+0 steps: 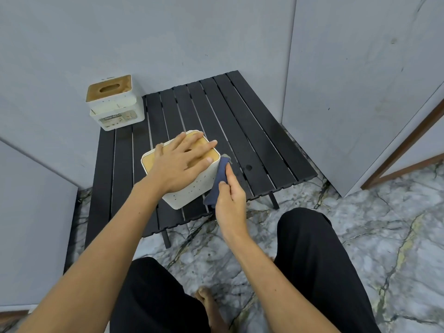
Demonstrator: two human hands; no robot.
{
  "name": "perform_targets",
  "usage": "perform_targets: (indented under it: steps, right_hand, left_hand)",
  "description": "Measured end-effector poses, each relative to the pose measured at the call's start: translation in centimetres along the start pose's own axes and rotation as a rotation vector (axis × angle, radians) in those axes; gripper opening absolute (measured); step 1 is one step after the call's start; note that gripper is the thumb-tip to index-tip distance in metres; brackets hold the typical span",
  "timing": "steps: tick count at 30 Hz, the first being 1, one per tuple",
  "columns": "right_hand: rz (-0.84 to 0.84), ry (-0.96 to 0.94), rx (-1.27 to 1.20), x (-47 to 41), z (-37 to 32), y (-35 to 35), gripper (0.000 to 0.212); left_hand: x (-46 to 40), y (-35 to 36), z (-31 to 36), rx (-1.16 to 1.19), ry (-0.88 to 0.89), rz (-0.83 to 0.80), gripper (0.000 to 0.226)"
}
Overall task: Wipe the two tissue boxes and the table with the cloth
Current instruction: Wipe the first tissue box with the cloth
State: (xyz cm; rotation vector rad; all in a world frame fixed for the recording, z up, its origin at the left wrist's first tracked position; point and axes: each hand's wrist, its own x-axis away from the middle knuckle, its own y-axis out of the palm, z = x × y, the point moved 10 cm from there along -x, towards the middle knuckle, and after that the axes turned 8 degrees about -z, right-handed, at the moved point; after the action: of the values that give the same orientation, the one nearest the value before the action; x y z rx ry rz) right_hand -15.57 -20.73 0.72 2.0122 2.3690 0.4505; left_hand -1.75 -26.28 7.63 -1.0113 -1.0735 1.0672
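Note:
A white tissue box (pixel 192 191) with a wooden lid stands near the front edge of the low black slatted table (pixel 240 131). My left hand (pixel 182 162) lies flat on its lid, fingers spread, holding it down. My right hand (pixel 229 203) presses a folded dark blue cloth (pixel 219 181) against the box's right side. A second white tissue box (pixel 115 104) with a wooden slotted lid stands at the table's far left corner, against the wall.
Grey walls close in behind and on both sides of the table. A wood-framed panel (pixel 403 150) leans at the right. The floor (pixel 360 236) is grey marble; my black-trousered knees and a bare foot (pixel 206 301) are just before the table.

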Motion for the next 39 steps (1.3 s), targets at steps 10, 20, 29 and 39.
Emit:
perform_targets:
  steps: [10, 20, 29, 39]
  right_hand:
    - [0.019, -0.004, 0.046, 1.4, 1.4, 1.8, 0.050]
    - [0.067, -0.021, 0.146, -1.5, 0.0, 1.5, 0.055]
    - [0.017, -0.012, 0.172, 0.7, 0.3, 3.9, 0.055]
    - [0.002, 0.038, 0.199, -1.5, 0.7, 2.0, 0.065]
  left_hand:
    - [0.0, 0.2, -0.9, -0.032, -0.093, 0.006, 0.059]
    - [-0.3, -0.3, -1.3, -0.011, -0.130, 0.059, 0.054]
    - [-0.5, -0.3, -1.5, -0.014, -0.157, 0.082, 0.049]
    - [-0.6, -0.3, -1.7, -0.008, -0.180, 0.069, 0.054]
